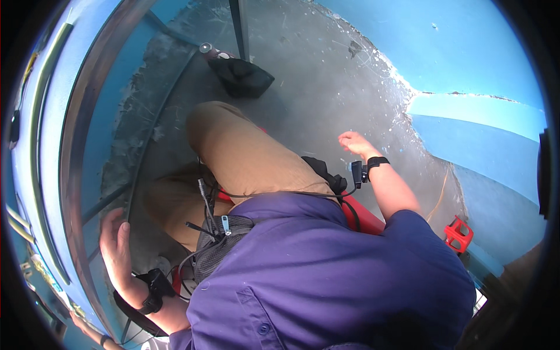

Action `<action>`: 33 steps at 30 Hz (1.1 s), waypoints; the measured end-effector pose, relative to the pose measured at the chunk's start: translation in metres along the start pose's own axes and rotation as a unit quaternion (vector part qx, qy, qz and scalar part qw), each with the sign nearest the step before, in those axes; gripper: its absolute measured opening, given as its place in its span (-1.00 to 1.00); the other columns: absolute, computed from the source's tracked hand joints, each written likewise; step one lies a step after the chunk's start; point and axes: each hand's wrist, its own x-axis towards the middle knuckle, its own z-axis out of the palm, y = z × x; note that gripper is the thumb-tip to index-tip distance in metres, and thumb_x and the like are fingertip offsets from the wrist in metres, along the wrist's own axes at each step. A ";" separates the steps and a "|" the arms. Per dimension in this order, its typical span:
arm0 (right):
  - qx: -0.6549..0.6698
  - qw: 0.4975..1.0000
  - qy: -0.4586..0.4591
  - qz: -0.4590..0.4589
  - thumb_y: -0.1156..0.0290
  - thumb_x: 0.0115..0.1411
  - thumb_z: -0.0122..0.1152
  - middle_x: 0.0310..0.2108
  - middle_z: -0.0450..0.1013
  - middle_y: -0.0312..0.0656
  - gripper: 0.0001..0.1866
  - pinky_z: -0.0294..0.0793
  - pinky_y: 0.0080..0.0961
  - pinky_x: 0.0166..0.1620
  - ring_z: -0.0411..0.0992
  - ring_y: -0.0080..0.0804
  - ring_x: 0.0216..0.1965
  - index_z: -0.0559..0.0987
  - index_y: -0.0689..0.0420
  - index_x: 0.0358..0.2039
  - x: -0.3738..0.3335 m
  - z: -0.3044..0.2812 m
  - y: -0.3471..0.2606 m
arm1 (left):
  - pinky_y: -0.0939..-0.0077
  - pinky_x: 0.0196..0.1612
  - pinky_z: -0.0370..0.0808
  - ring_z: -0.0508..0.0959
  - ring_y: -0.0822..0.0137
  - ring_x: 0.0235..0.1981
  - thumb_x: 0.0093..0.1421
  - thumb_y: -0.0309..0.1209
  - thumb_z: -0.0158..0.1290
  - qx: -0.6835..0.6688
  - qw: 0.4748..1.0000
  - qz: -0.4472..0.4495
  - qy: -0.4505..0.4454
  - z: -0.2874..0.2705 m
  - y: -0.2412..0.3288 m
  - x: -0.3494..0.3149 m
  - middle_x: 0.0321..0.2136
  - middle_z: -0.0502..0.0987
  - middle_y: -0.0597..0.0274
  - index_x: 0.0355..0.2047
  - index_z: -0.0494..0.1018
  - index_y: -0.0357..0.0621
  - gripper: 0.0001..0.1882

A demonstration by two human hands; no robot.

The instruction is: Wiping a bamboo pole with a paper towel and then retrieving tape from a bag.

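Observation:
My left hand (116, 248) is raised beside the brown edge of the blue table (93, 87) on the left. Its fingers are stretched out and hold nothing. My right hand (357, 144) hangs out to the right above the grey floor, its fingers loosely apart with nothing seen in them. A black wrist strap with a small device (361, 171) is on my right wrist, with a cable running from it across my lap. Another strapped device (156, 290) sits on my left wrist. A black mesh waist pouch (219, 248) with cables lies at my waist.
I sit on a red seat (364, 217). A long green strip (44, 146) lies on the table. A black bag (242, 77) stands on the floor by a dark metal leg (240, 29). A red stool (458, 234) is at right, by blue walls. Another person's hand (84, 326) shows lower left.

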 end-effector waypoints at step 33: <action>0.123 0.991 -0.035 -0.038 0.45 0.08 0.20 -0.49 0.45 -0.36 -0.97 0.35 -0.54 -0.35 0.40 -0.56 -0.43 0.54 0.09 -0.46 -0.107 -0.020 -0.026 | 0.39 0.00 0.40 0.49 0.21 -0.10 0.12 -0.52 0.10 -0.020 0.991 0.062 -0.114 0.006 -0.012 0.044 -0.13 0.49 0.14 -0.02 0.41 -0.18 -0.62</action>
